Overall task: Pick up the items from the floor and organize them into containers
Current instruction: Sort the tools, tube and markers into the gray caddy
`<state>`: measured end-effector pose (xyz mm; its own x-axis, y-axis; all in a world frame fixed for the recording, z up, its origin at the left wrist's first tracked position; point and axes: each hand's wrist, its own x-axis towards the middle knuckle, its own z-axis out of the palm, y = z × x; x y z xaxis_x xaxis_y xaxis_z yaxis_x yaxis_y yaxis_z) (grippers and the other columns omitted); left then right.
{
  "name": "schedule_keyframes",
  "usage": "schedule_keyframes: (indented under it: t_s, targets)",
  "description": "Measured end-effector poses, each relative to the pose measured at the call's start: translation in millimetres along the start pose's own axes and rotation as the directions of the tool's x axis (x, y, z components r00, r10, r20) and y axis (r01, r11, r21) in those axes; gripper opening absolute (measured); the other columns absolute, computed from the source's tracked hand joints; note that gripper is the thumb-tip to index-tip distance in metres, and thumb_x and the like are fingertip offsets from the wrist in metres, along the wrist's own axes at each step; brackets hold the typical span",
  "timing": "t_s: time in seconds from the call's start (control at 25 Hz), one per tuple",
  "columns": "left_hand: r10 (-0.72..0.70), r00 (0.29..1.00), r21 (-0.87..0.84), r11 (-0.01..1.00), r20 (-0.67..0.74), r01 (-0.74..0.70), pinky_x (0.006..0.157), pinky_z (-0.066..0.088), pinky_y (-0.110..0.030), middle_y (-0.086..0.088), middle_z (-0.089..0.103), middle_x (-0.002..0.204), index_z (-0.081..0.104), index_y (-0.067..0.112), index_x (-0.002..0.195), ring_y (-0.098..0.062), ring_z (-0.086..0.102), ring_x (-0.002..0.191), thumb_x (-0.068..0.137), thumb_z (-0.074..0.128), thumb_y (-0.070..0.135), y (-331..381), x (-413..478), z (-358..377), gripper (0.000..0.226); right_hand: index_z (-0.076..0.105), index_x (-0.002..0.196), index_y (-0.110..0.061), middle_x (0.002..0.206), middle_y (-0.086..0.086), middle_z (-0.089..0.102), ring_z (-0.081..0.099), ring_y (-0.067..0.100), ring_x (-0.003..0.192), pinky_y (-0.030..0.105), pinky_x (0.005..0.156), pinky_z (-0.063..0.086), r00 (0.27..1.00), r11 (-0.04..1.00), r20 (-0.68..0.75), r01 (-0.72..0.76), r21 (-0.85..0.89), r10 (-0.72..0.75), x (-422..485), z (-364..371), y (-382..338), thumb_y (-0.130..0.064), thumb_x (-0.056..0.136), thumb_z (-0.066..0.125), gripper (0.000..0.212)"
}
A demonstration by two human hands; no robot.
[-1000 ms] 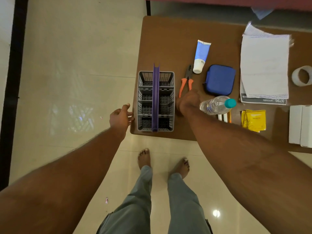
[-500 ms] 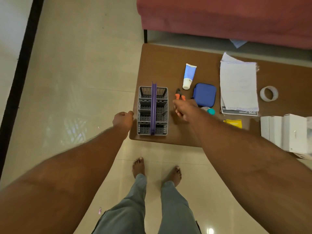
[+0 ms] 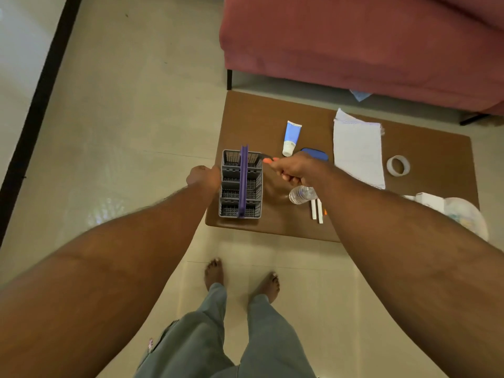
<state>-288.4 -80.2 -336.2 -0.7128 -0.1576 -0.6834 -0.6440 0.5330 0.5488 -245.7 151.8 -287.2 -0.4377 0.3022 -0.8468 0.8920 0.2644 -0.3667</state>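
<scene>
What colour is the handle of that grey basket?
Purple; the basket handle shows clearly in the head view.

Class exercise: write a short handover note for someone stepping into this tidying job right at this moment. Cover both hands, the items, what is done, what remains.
Right hand: closed on the orange-handled pliers, lifted beside the grey caddy.
Left hand: closed against the caddy's left wall, steadying it.
Done: pliers picked up; no items visible in the caddy.
Left: drop pliers in; then tube, blue case, water bottle, tape roll, papers on the brown mat.
</scene>
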Motion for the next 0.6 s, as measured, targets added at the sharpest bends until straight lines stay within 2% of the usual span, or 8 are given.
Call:
schedule_keyframes:
  t_s: [0.12, 0.16, 0.24, 0.28, 0.36, 0.44, 0.52, 0.6]
  targets:
    - [0.002, 1.000, -0.043, 0.999, -0.015, -0.002, 0.068, 0.048, -0.034, -0.008, 0.069, 0.098, 0.067, 0.012, 0.101, -0.024, 0.062, 0.084, 0.092, 0.057, 0.038, 8.1, 4.9, -9.8, 0.029, 0.063, 0.077, -0.024, 0.052, -0.004, 0.040, 0.025, 0.008, 0.041, 0.022, 0.043, 0.020, 0.995, 0.996, 0.100, 0.013, -0.089, -0.004, 3.2, 4.2, -11.4, -0.051, 0.088, 0.073, 0.030]
    - [-0.002, 1.000, -0.058, 0.998, -0.019, 0.001, 0.066, 0.047, -0.033, -0.009, 0.069, 0.096, 0.067, 0.012, 0.096, -0.024, 0.060, 0.080, 0.091, 0.058, 0.037, 6.2, 9.0, -11.7, 0.028, 0.066, 0.081, -0.024, 0.052, -0.005, 0.039, 0.024, 0.008, 0.042, 0.021, 0.043, 0.019, 0.989, 0.993, 0.145, 0.016, -0.113, 0.001, 3.8, 7.8, -16.7, -0.048, 0.092, 0.069, 0.027]
    - [-0.015, 1.000, -0.072, 0.997, -0.006, 0.014, 0.061, 0.046, -0.031, -0.009, 0.068, 0.090, 0.066, 0.011, 0.088, -0.024, 0.058, 0.074, 0.088, 0.058, 0.037, -0.6, 16.4, -14.1, 0.027, 0.072, 0.103, -0.018, 0.053, -0.006, 0.037, 0.023, 0.006, 0.041, 0.019, 0.039, 0.018, 0.979, 0.992, 0.204, 0.025, -0.122, 0.000, 8.9, 16.6, -27.3, -0.032, 0.097, 0.060, 0.019]
    - [-0.026, 1.000, -0.078, 0.997, 0.005, 0.026, 0.061, 0.047, -0.031, -0.009, 0.068, 0.088, 0.066, 0.011, 0.086, -0.024, 0.057, 0.072, 0.086, 0.058, 0.037, -6.1, 21.5, -15.0, 0.027, 0.072, 0.106, -0.018, 0.055, -0.006, 0.036, 0.023, 0.006, 0.041, 0.017, 0.037, 0.016, 0.978, 0.993, 0.207, 0.029, -0.118, -0.004, 13.0, 22.5, -31.7, -0.026, 0.098, 0.056, 0.020]
    - [-0.059, 0.998, -0.099, 0.993, 0.026, 0.061, 0.063, 0.048, -0.031, -0.010, 0.070, 0.089, 0.066, 0.012, 0.082, -0.025, 0.058, 0.071, 0.081, 0.059, 0.038, -19.7, 33.1, -14.6, 0.027, 0.062, 0.088, -0.020, 0.062, -0.004, 0.036, 0.023, 0.006, 0.046, 0.016, 0.036, 0.015, 0.980, 0.992, 0.200, 0.033, -0.119, -0.009, 22.1, 34.5, -36.6, -0.022, 0.099, 0.051, 0.016]
    - [-0.090, 0.995, -0.105, 0.990, 0.052, 0.095, 0.069, 0.053, -0.033, -0.010, 0.072, 0.094, 0.066, 0.013, 0.085, -0.026, 0.063, 0.077, 0.078, 0.061, 0.041, -32.3, 43.9, -13.2, 0.029, 0.052, 0.076, -0.020, 0.064, -0.003, 0.036, 0.023, 0.007, 0.050, 0.016, 0.035, 0.017, 0.987, 0.991, 0.158, 0.024, -0.130, -0.004, 36.4, 44.0, -34.3, -0.021, 0.099, 0.051, 0.022]
    - [-0.124, 0.988, -0.091, 0.987, 0.092, 0.132, 0.081, 0.057, -0.038, -0.008, 0.071, 0.096, 0.066, 0.015, 0.090, -0.027, 0.067, 0.084, 0.079, 0.061, 0.042, -41.0, 51.8, -9.6, 0.030, 0.056, 0.079, -0.020, 0.063, -0.002, 0.039, 0.026, 0.008, 0.050, 0.015, 0.036, 0.021, 0.996, 0.995, 0.094, 0.004, -0.095, 0.005, 47.3, 47.7, -28.4, -0.022, 0.096, 0.055, 0.017]
    - [-0.144, 0.983, -0.070, 0.986, 0.118, 0.153, 0.083, 0.058, -0.042, -0.008, 0.071, 0.096, 0.067, 0.014, 0.093, -0.027, 0.067, 0.085, 0.079, 0.061, 0.042, -45.7, 57.8, -4.9, 0.032, 0.065, 0.089, -0.023, 0.064, -0.002, 0.045, 0.030, 0.008, 0.049, 0.017, 0.043, 0.026, 0.999, 0.999, 0.035, -0.013, -0.030, 0.014, 50.4, 46.9, -26.4, -0.032, 0.093, 0.060, 0.011]
